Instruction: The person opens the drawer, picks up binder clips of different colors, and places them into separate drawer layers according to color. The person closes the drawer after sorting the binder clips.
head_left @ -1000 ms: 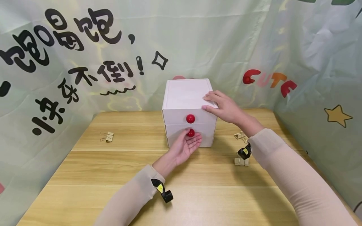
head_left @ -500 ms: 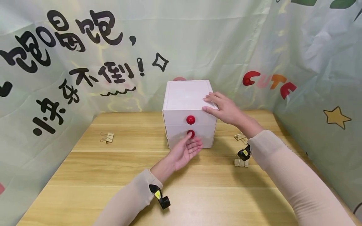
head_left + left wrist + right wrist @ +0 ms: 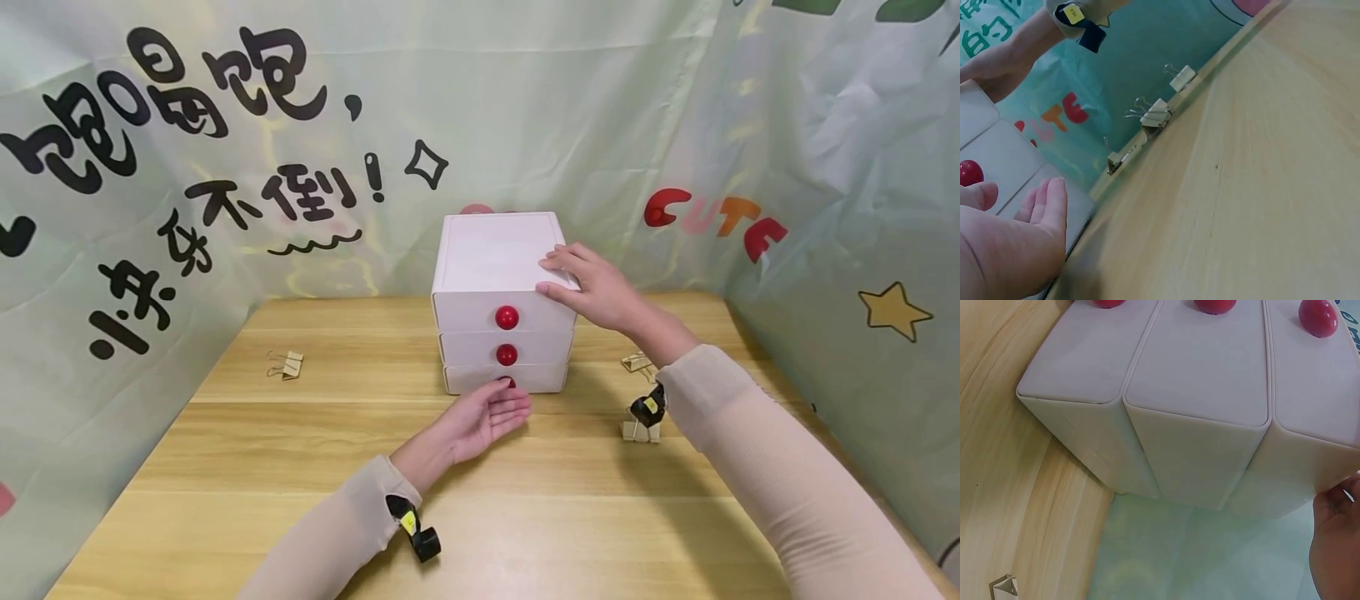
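Observation:
A white three-drawer box [image 3: 498,250] with round red knobs stands upright on the wooden table, its drawers flush at the front. Palm up with fairly straight fingers, my left hand [image 3: 476,421] is low in front of it. Its thumb tip overlaps the bottom knob [image 3: 512,382] in the head view, hiding most of that knob. The middle knob [image 3: 507,355] and top knob [image 3: 507,317] show fully. My right hand [image 3: 596,283] rests on the box's top right edge, fingers extended over the top and thumb by the front edge. In the right wrist view, part of this hand [image 3: 1338,544] touches the box's side edge.
One binder clip [image 3: 288,365] lies left of the box. To the right are more binder clips, one [image 3: 637,362] farther back and another [image 3: 641,432] nearer, below the right wrist camera [image 3: 648,406]. A printed cloth [image 3: 525,108] hangs behind the table.
My left hand has moved down from the middle knob to the bottom one, uncovering the middle knob. My right hand stays on the box's top edge.

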Action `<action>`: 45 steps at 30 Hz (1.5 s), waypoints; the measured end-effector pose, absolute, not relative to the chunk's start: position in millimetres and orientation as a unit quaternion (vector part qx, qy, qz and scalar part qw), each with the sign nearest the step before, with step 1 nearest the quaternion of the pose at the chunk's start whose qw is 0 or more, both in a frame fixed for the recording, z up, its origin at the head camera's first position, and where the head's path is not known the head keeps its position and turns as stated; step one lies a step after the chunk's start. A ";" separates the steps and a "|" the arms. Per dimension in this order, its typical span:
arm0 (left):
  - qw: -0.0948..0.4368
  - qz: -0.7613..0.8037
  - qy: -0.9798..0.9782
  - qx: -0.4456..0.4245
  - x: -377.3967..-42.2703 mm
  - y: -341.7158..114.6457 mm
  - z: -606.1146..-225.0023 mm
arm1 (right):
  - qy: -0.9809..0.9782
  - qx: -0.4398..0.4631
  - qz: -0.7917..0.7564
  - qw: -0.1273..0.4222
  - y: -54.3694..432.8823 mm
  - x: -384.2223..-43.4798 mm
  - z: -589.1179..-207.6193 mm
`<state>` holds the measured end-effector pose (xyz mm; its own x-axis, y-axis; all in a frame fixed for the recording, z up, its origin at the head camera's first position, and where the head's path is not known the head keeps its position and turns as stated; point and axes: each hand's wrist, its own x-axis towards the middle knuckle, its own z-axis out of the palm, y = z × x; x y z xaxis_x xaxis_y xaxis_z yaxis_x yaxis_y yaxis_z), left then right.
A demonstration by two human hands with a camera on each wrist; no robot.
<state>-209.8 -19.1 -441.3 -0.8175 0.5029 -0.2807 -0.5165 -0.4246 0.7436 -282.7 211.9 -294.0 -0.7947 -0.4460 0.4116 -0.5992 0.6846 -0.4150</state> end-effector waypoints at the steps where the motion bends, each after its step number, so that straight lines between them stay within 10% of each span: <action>1: 0.303 0.843 0.445 -0.010 -210.1 -19.6 -442.2 | -0.907 0.288 0.274 0.140 212.0 -282.7 -294.1; 45: 0.301 0.865 0.393 -0.080 -228.3 -12.7 -456.4 | -0.908 0.286 0.278 0.130 213.1 -284.0 -294.6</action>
